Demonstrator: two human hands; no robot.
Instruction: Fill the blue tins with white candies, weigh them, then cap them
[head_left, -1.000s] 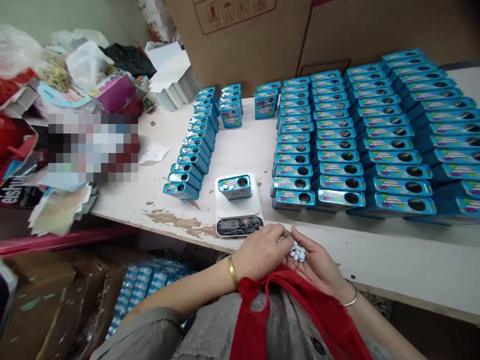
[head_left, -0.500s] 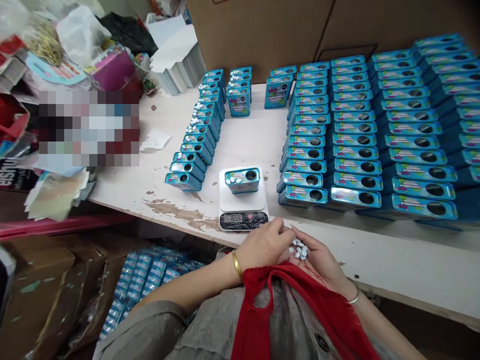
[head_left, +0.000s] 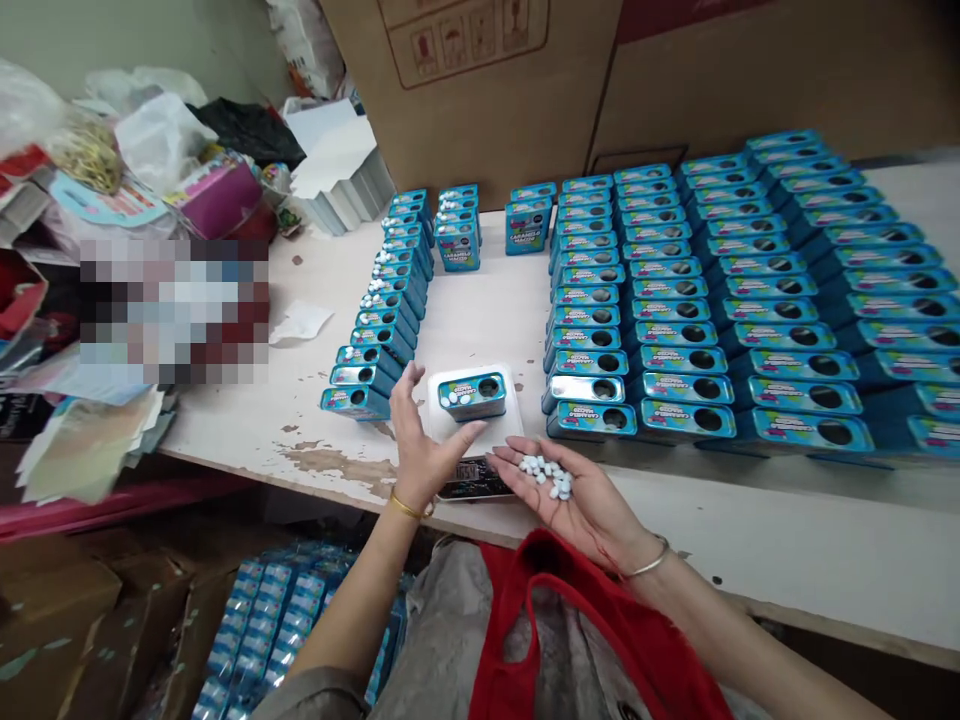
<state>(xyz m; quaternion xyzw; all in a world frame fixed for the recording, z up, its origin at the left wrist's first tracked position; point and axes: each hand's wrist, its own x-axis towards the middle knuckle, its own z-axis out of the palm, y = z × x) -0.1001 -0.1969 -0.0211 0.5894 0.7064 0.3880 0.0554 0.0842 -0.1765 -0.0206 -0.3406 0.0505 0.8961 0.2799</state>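
Note:
A blue rectangular tin (head_left: 472, 397) with a round hole in its lid lies on the white platform of a digital scale (head_left: 471, 410), with a few white mints showing at its left end. My left hand (head_left: 424, 440) is spread open just in front of this tin, its fingertips close to the tin's lower edge. My right hand (head_left: 570, 505) lies palm up with a small heap of white mints (head_left: 546, 475) in it. The hand partly hides the scale's display.
Long rows of blue tins (head_left: 375, 320) and a large block of blue tins (head_left: 712, 330) stand on the worn white table (head_left: 480, 320). Cardboard cartons (head_left: 480, 80) rise behind it, bags and papers (head_left: 150, 150) are piled at left, and more tins lie in a carton (head_left: 262, 630) below.
My left hand has left the mints in my right palm and moved forward to the tin on the scale. My right hand has opened flatter, and the view has shifted slightly.

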